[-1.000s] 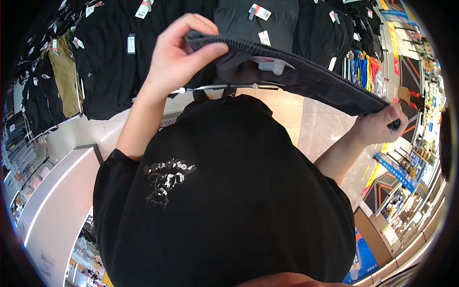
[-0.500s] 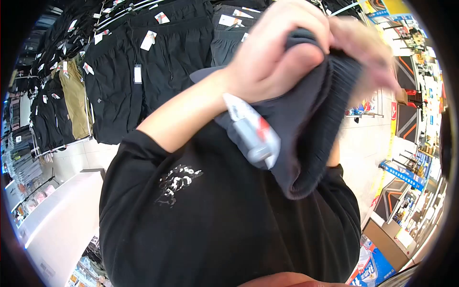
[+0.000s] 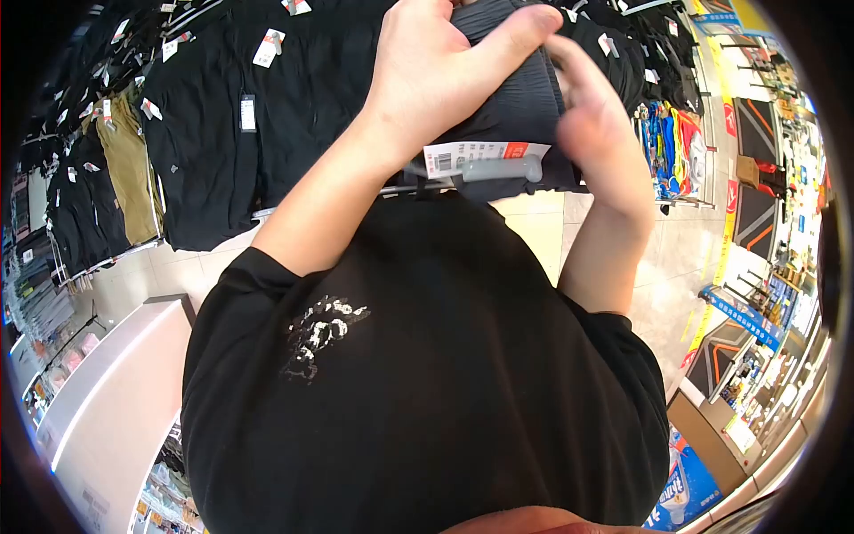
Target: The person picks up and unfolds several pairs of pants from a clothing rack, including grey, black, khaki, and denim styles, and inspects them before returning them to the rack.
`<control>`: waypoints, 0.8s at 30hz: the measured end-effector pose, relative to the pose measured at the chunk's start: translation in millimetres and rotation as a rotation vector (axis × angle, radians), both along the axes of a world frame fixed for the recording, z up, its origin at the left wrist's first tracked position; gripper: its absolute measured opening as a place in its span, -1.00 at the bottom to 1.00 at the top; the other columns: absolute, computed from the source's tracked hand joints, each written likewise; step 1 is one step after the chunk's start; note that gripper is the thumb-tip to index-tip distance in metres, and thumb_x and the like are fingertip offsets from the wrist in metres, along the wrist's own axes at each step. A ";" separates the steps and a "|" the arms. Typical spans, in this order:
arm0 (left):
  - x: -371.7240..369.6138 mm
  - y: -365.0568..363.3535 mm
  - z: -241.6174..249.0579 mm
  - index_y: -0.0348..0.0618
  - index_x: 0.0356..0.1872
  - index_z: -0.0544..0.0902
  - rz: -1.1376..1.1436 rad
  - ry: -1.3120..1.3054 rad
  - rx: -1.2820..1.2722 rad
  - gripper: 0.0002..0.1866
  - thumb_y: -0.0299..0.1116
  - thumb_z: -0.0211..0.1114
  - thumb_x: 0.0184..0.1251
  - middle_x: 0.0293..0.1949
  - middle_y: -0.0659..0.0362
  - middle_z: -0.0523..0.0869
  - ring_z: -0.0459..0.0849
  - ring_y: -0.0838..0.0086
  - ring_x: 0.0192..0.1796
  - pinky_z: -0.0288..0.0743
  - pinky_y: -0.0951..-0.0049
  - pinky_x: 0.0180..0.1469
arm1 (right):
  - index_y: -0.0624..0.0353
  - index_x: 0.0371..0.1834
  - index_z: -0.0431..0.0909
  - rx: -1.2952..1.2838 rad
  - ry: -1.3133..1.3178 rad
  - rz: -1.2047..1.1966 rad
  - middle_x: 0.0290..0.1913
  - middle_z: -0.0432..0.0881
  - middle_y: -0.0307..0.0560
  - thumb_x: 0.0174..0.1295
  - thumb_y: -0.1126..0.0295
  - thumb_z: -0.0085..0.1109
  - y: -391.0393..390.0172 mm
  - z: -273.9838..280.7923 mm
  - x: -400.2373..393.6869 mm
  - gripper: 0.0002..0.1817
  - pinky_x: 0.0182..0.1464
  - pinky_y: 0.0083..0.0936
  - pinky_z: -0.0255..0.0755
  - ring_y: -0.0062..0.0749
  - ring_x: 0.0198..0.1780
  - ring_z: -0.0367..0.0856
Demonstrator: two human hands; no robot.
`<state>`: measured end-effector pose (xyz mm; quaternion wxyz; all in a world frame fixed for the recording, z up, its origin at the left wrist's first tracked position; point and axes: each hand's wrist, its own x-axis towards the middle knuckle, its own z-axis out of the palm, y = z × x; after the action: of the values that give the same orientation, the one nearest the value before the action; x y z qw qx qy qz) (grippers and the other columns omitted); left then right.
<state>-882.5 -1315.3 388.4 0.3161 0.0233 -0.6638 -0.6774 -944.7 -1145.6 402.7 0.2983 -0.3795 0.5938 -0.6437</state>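
Note:
A dark grey garment with a ribbed elastic waistband is up at the top centre, folded over. My left hand grips its left part, the thumb lying across the waistband. At its right edge is my right hand, blurred, with fingers bent beside the fabric; whether they hold it is unclear. From the garment hangs a white and red price tag, with a grey plastic security tag over it.
Black trousers with tags hang on racks at the upper left, beside a khaki pair. A white counter stands at lower left. Colourful clothes hang at right, near shelves and a cardboard box.
Both hands and the garment have moved up and away from my chest. The garment is now folded more compactly, and its tag lies flat facing me. The right hand has come lower beside it.

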 end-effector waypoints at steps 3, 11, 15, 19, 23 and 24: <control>8.2 -1.7 -4.3 -0.22 -0.19 0.58 -0.074 0.032 0.037 -0.72 -0.44 0.57 0.27 -0.30 0.30 0.65 0.57 0.72 -0.25 0.50 0.62 -0.17 | 0.27 0.21 0.55 0.253 0.188 -0.084 -0.21 0.70 -0.29 0.39 0.45 0.38 0.3 0.0 7.0 -0.62 -0.21 -0.62 0.54 -0.63 -0.23 0.66; 32.9 -28.1 -9.3 -0.21 -0.19 0.64 -0.363 -0.083 -0.148 -0.66 -0.49 0.67 0.10 -0.23 0.28 0.70 0.63 0.66 -0.14 0.56 0.55 -0.06 | 0.24 0.07 0.63 0.375 0.435 -0.065 -0.34 0.72 -0.10 0.29 0.47 0.43 7.9 4.2 11.3 -0.69 -0.22 -0.53 0.55 -0.59 -0.32 0.66; 27.1 -15.0 -20.5 -0.17 -0.22 0.64 -0.257 0.080 -0.179 -0.64 -0.45 0.70 0.06 -0.32 0.25 0.64 0.62 0.56 -0.24 0.51 0.53 -0.14 | 0.21 0.10 0.61 0.320 0.483 -0.103 -0.31 0.74 -0.10 0.23 0.48 0.46 3.4 -4.9 17.9 -0.63 -0.19 -0.50 0.57 -0.56 -0.28 0.70; 23.4 -19.5 -50.5 -0.26 0.11 0.65 -0.335 0.053 -0.129 -0.65 -0.39 0.48 0.37 -0.11 0.09 0.78 0.76 0.46 -0.08 0.62 0.40 0.05 | 0.27 0.11 0.61 0.195 0.457 -0.223 -0.20 0.76 -0.16 0.23 0.59 0.37 6.0 -8.3 18.2 -0.64 -0.13 -0.53 0.58 -0.59 -0.22 0.70; 29.4 -24.1 -80.1 -0.32 0.07 0.71 -0.531 -0.218 -0.266 -0.69 -0.35 0.45 0.42 -0.20 0.09 0.84 0.73 0.56 -0.16 0.62 0.45 0.00 | 0.30 0.07 0.63 -0.029 0.352 -0.408 -0.09 0.74 -0.19 0.20 0.70 0.29 26.2 -14.4 8.7 -0.65 0.01 -0.52 0.55 -0.57 -0.08 0.66; 33.1 -21.9 -84.3 -0.32 0.05 0.71 -0.569 -0.314 -0.227 -0.71 -0.35 0.43 0.44 -0.22 0.09 0.83 0.71 0.57 -0.18 0.61 0.46 -0.01 | 0.30 0.06 0.63 -0.103 0.327 -0.440 -0.09 0.73 -0.19 0.19 0.72 0.28 30.9 -16.3 3.2 -0.65 0.05 -0.51 0.54 -0.56 -0.06 0.66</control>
<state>-849.4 -1337.2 304.1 0.0091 -0.0939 -0.7553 -0.6485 -941.5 -1114.8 386.4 0.0319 -0.3550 0.6687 -0.6525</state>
